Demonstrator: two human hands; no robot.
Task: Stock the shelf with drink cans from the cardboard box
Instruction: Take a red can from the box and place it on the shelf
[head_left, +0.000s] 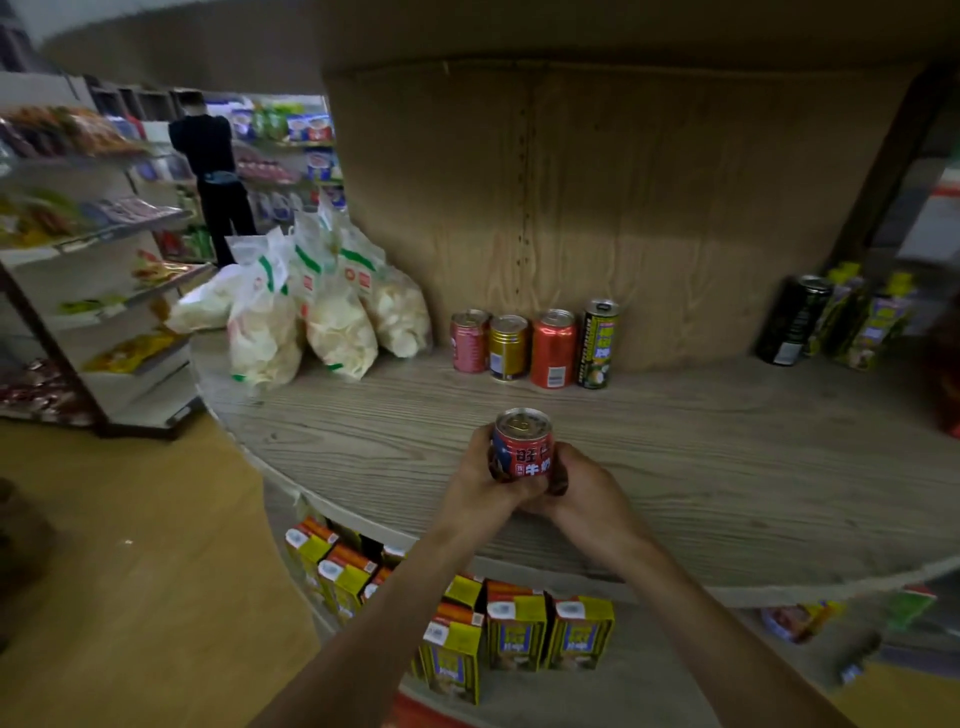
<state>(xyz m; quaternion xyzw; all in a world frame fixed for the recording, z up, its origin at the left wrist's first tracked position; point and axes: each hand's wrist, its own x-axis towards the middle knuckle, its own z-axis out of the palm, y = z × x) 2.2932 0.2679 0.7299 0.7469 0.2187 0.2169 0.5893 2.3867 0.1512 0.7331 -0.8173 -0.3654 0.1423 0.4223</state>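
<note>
two bare forearms reach in from the near edge and meet mid-scene. left grip and right grip touch, fingers of both curled round one upright red can.

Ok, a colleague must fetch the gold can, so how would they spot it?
On the wide wooden shelf, four cans stand in a row at the back panel. The gold can is second from left, between two red cans, the only gold one.
</note>
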